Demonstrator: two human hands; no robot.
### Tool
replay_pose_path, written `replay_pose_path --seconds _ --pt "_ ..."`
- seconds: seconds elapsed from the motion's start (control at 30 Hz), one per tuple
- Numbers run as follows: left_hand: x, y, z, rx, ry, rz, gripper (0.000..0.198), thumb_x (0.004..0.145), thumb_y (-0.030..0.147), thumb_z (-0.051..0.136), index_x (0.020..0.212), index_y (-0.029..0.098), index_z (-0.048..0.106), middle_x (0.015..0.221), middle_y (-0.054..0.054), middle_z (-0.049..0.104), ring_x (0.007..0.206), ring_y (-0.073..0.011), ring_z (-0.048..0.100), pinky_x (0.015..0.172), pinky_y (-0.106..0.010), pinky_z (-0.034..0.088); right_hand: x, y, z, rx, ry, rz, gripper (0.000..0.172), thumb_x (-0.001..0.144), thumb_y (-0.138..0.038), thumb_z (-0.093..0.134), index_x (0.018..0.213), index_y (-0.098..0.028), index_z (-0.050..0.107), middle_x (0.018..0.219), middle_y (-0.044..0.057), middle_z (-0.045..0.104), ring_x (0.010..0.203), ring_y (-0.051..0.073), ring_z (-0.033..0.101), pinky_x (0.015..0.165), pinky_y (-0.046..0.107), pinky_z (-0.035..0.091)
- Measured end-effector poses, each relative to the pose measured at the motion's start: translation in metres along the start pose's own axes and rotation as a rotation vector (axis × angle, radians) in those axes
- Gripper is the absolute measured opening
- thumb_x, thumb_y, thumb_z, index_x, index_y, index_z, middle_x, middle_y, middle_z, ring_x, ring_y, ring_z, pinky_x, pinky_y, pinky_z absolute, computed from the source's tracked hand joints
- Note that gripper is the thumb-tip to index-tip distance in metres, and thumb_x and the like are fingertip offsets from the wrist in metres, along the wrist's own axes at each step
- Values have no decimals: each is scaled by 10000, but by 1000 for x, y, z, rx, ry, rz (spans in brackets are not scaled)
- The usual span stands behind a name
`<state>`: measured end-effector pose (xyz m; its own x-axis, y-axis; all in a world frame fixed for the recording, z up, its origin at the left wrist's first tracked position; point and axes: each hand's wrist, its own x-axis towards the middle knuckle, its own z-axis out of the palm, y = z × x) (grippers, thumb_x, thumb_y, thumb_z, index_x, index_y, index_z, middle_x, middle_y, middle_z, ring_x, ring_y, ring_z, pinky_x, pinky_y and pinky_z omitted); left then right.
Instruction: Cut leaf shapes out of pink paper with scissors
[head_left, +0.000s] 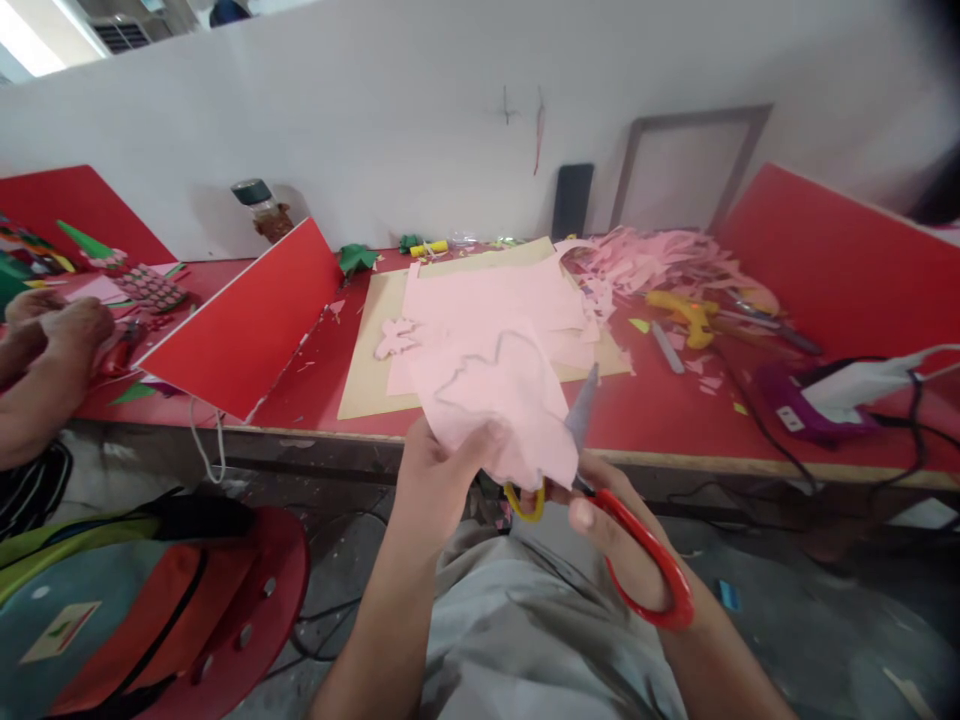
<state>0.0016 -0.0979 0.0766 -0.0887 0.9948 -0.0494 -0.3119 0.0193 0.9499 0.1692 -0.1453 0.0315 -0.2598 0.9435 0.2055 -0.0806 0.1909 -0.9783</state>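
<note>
My left hand (448,462) grips a pink paper sheet (487,390) by its lower edge, thumb on top and fingers hidden beneath. A dark outline with a wavy, pointed contour is drawn on the sheet. My right hand (630,560) holds scissors (616,512), its thumb through the red handle loop. The scissor blades rise at the sheet's right edge; whether they are parted there is hard to tell. Under the paper a yellow loop (531,508) shows near my fingers. Behind lie more pink sheets (495,290) on a beige board (364,370), with a small pink cutout (395,338).
Pink paper scraps (652,262) pile up at the back right beside a yellow glue gun (686,312). Red upright panels (247,320) divide the red table (465,425). A purple power block (799,400) with cables sits right. Another person's hands (67,325) work at left, near a red stool (277,590).
</note>
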Motion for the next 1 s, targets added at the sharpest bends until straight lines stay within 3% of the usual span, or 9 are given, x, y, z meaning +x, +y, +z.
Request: replay_pose_path --seconds 0.13,0.37,0.5,0.7,0.83,1.0 --pt "1 -7 -7 50 -18 -32 250 685 330 873 854 177 770 800 -44 771 690 -176 703 621 -253 546 6 -14 0 13 53 1 391 927 -554 632 1204 -284 689 957 49 718 843 224 667 761 321 566" --pt "-3 -10 -10 88 -97 -49 237 717 270 844 924 175 779 886 -56 788 767 -191 715 677 -259 562 8 -19 6 -92 182 -23 323 891 -584 647 848 -264 670 714 22 600 626 192 537 533 286 471" --pt "-3 -13 -9 70 -97 -8 267 731 250 836 985 189 780 954 -53 793 847 -197 730 730 -256 573 7 -19 10 -102 241 -17 310 885 -571 649 834 -266 660 708 28 611 640 207 567 526 290 461" --pt "-3 -11 -7 126 -132 2 267 766 325 816 967 155 777 922 -76 786 858 -213 726 736 -274 583 11 -23 13 -124 293 -36 244 878 -485 689 963 -257 714 898 36 719 732 205 628 620 282 509" --pt "-4 -9 -3 135 -161 21 248 782 357 804 928 157 786 895 -79 782 828 -214 725 728 -293 595 14 -16 11 -56 193 -35 229 879 -437 690 943 -217 700 789 21 690 699 186 597 643 277 497" --pt "-7 -8 0 125 -165 5 255 765 364 819 911 157 787 837 -77 776 778 -210 725 690 -295 600 12 -6 11 30 188 -26 207 880 -388 691 781 -226 610 660 -6 584 566 143 495 576 280 457"
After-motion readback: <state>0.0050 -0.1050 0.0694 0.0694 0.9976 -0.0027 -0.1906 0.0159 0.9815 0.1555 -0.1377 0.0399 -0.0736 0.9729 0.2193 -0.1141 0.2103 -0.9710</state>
